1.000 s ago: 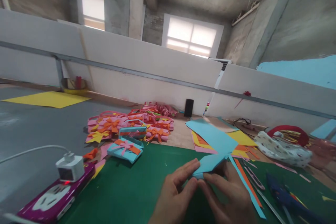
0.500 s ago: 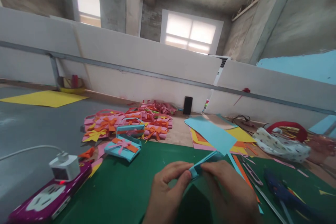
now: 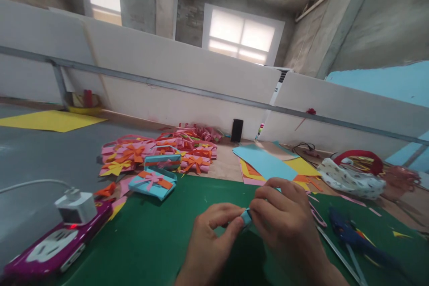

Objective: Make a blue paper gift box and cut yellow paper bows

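Note:
My left hand (image 3: 209,243) and my right hand (image 3: 288,225) meet low in the middle of the view, above a green cutting mat (image 3: 157,237). Both pinch a small folded piece of light blue paper (image 3: 246,216), of which only a corner shows between the fingertips. My right hand's fingers curl over the rest of it and hide it. A stack of coloured paper sheets (image 3: 268,165), blue on top, lies just beyond my hands.
Several pink, orange and blue paper gift boxes with bows (image 3: 157,161) are heaped at the left. A purple power strip (image 3: 53,248) with a white charger (image 3: 75,208) sits at the lower left. A blue glue gun (image 3: 355,239), a metal ruler (image 3: 338,254) and a patterned bag (image 3: 351,181) lie at the right. A phone (image 3: 237,130) leans on the partition.
The blue paper was a long flat piece a second ago; it has been folded up small and my right hand has closed over it. The view has shifted slightly.

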A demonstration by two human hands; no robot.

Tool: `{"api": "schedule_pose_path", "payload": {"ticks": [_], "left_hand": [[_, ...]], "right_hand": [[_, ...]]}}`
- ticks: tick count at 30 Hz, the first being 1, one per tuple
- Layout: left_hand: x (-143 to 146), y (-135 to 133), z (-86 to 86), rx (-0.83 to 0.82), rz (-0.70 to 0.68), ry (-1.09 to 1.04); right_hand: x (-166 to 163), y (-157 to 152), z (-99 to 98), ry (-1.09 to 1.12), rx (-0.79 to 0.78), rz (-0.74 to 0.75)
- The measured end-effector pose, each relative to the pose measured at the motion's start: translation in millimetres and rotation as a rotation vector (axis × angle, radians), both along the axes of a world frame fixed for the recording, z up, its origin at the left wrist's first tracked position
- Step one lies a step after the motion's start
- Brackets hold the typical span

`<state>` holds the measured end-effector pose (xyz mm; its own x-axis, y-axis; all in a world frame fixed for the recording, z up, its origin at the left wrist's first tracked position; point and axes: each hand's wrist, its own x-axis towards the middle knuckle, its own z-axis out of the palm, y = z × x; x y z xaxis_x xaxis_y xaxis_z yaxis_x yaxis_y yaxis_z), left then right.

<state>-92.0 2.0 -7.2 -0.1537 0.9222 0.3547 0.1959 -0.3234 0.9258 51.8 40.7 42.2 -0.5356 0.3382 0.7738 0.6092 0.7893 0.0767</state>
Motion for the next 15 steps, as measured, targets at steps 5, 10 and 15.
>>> {"api": "schedule_pose_path", "payload": {"ticks": [5,10,15], "left_hand": [[3,1,2.8,-0.037,0.017,0.01],[4,0,5.0,-0.077,0.025,0.031],[3,0,4.3,-0.099,0.049,-0.022]], "right_hand": [[-1,6,-3.7,-0.094,-0.032,0.005],[-3,11,-5.7,-0.142,-0.132,0.101],[1,14,-4.5,-0.135,-0.204,0.138]]}}
